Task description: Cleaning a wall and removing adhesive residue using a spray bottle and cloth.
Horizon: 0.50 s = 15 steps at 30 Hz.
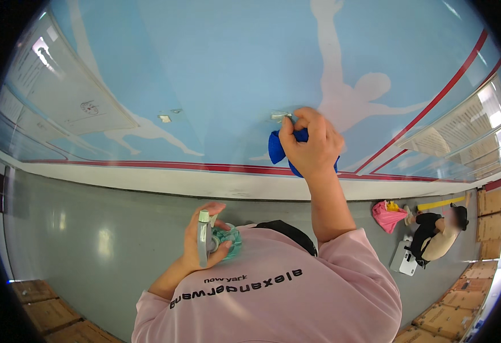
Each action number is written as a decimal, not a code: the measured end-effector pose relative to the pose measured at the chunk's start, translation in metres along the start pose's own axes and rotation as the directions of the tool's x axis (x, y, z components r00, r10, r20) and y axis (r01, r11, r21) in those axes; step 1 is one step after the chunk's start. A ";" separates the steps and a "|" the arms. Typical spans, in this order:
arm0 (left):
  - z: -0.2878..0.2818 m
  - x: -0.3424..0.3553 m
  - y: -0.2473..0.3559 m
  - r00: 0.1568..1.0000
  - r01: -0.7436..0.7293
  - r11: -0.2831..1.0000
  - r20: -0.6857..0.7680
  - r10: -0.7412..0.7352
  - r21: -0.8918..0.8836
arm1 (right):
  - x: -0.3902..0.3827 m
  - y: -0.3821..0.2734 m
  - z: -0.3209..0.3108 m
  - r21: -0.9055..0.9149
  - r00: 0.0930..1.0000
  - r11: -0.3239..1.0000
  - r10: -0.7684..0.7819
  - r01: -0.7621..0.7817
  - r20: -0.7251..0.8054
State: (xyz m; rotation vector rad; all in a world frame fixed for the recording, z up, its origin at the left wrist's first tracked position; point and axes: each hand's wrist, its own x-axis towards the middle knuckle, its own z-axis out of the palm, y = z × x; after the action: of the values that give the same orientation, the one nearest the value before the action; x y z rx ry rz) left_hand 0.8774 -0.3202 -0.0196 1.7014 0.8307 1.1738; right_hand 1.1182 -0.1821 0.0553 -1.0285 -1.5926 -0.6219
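Observation:
My right hand (pixel 313 143) grips a bunched blue cloth (pixel 276 147) against the light-blue wall (pixel 233 68), which shows pale athlete silhouettes and red stripes. My thumb and fingertips are at a small shiny patch (pixel 278 116) on the wall; whether they touch it is hard to tell. Lower down, in front of my body, my left hand (pixel 195 246) is wrapped round a translucent green spray bottle (pixel 232 243) with a grey and white trigger head. Two small bits (pixel 164 118) are stuck on the wall left of the cloth.
Papers hang at the wall's left (pixel 73 103) and right (pixel 433 137). On the grey floor (pixel 90 217) at right, another person (pixel 439 240) is low down beside a pink bag (pixel 387 216), a white case (pixel 402 257) and a yellow strip (pixel 436 203). Cardboard boxes (pixel 56 308) line both lower sides.

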 end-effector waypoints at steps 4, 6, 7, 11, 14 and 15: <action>0.000 0.000 0.000 1.000 -0.004 1.000 0.007 0.004 0.026 | -0.002 0.003 0.005 0.006 0.998 1.000 -0.028 0.028 -0.050; 0.000 0.001 0.000 1.000 -0.012 0.998 0.014 0.011 0.058 | -0.004 0.005 0.007 -0.042 0.994 0.997 -0.068 0.064 -0.087; 0.001 0.000 0.000 1.000 -0.001 0.999 0.002 0.001 0.044 | -0.004 0.005 0.008 -0.040 0.994 0.997 -0.067 0.064 -0.088; 0.003 -0.002 0.001 0.999 0.041 0.999 -0.032 -0.041 0.000 | -0.004 0.005 0.008 -0.045 0.991 0.996 -0.082 0.078 -0.103; 0.002 0.000 0.002 1.000 0.020 0.999 -0.011 -0.020 0.027 | -0.004 0.006 0.002 0.073 0.993 0.996 -0.049 0.057 -0.103; 0.001 -0.001 0.003 1.000 0.019 0.999 -0.011 -0.019 0.028 | -0.004 0.006 -0.001 0.168 0.995 0.985 -0.030 0.046 -0.100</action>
State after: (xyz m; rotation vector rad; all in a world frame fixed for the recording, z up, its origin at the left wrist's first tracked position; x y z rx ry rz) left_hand 0.8786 -0.3220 -0.0177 1.7080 0.8724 1.1644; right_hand 1.1236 -0.1810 0.0507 -0.8312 -1.5541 -0.5436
